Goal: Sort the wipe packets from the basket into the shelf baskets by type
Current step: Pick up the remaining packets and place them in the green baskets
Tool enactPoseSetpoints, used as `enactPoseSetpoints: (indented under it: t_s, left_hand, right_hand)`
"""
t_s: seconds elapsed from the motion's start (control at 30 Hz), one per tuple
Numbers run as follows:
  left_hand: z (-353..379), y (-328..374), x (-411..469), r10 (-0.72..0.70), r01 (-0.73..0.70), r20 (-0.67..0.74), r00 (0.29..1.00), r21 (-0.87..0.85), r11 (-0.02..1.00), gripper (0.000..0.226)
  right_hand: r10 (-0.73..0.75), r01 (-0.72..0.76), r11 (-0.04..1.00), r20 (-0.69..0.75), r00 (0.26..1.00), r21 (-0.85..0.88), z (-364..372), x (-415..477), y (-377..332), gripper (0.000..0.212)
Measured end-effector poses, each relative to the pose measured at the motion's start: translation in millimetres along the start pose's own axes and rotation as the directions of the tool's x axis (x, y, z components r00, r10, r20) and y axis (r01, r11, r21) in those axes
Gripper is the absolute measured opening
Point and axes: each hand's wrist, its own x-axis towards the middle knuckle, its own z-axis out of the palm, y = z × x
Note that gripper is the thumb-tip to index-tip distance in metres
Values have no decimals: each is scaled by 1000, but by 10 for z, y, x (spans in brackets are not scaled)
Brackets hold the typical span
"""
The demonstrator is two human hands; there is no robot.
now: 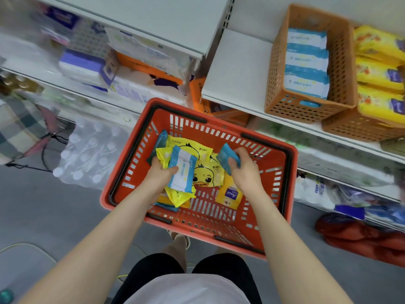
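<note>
Wipe packets (183,172), blue-white and duck-yellow

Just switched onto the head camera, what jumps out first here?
A red shopping basket sits centre frame, holding yellow duck packets. Inside it, the left hand grips a blue-and-white packet and the right hand grips a teal packet. Upper right, an orange shelf basket holds matching blue-and-white packets.

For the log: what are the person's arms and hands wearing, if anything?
Nothing visible. The left forearm and right forearm are bare, with no sleeves in view. The left hand and right hand have no gloves, and no watch, bracelet or ring shows. Below them are a white top and black shorts.
</note>
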Motion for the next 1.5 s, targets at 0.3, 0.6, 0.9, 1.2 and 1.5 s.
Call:
enactPoseSetpoints:
  t_s: [0.3,0.6,0.9,1.2,1.5]
  left_hand:
    - [115,55,-69,-27,51,136,990,-172,984,70]
    - [-10,-110,42,52,-47,-117,992,47,998,83]
    - [-76,-191,149,73,-72,-173,982,14,997,86]
    - [-62,-160,144,59,-67,-167,984,-41,997,86]
    - [-57,9,-35,116,-133,-108,987,-162,978,64]
  right_hand:
    - [-272,107,936,495,825,335,275,-339,-216,34]
    - [36,25,963,220,975,-267,565,188,309,49]
    - [-82,152,885,175,981,-441,837,260,363,45]
    - [87,-21,918,149,985,-395,470,243,349,47]
    - [160,-158,987,94,983,-26,60,62,82,58]
